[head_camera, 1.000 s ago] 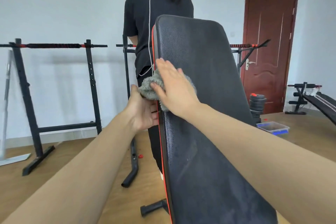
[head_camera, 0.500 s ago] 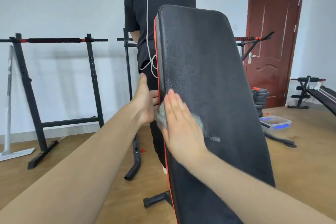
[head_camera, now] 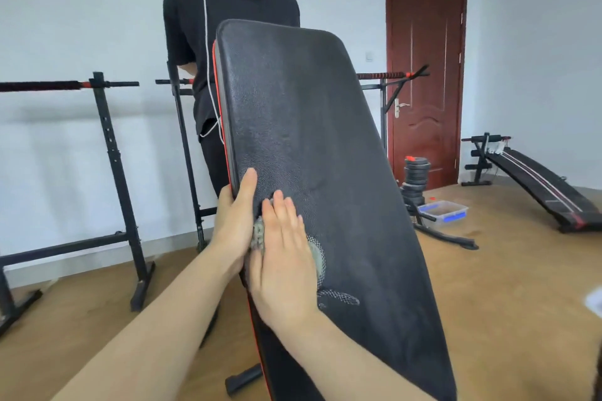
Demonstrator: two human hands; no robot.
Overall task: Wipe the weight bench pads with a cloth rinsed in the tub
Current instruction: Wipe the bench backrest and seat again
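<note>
So the person is mid-wipe on the tall black textured vinyl backrest pad with red edge trim, which is tilted up steeply. The right hand lies flat with straight fingers, pressing a grey fuzzy cloth against the lower left part of the pad; only scraps of the cloth peek out around the palm. The left hand grips the pad's left edge just beside it, thumb on the front face and the other fingers wrapped behind, steadying it.

Progress-wise, it looks like maybe the middle of the job. There are faint smeary streaks on the upper and middle pad that could be wiped patches, but it's hard to be sure. The right side and bottom stretch probably still need a pass, and no seat pad is visible. The clear plastic tub with blue handles sits on the wooden floor, well apart to the right, near a stack of black weight plates.
</note>
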